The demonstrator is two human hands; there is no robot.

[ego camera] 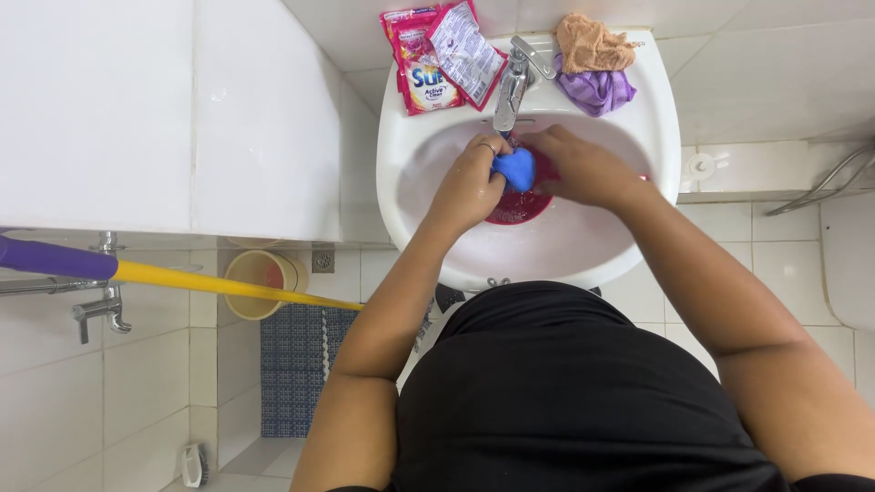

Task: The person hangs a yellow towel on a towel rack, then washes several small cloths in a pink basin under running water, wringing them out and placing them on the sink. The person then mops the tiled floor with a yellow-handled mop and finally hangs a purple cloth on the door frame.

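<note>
Both my hands are inside a white wash basin [428, 228], under a chrome tap [512, 87]. My left hand [474, 178] and my right hand [579, 164] are closed together on a wet blue cloth [517, 169]. Beneath the cloth, at the basin's bottom, lies something round and dark red [519, 208]; I cannot tell what it is. A ring shows on a finger of my left hand.
Red and pink detergent sachets [437, 55] lie on the basin's back left rim. An orange cloth [592, 44] and a purple cloth [597, 89] sit on the back right rim. A yellow and purple pole [182, 276], a beige bucket [264, 282] and a blue patterned mat [296, 364] are at left.
</note>
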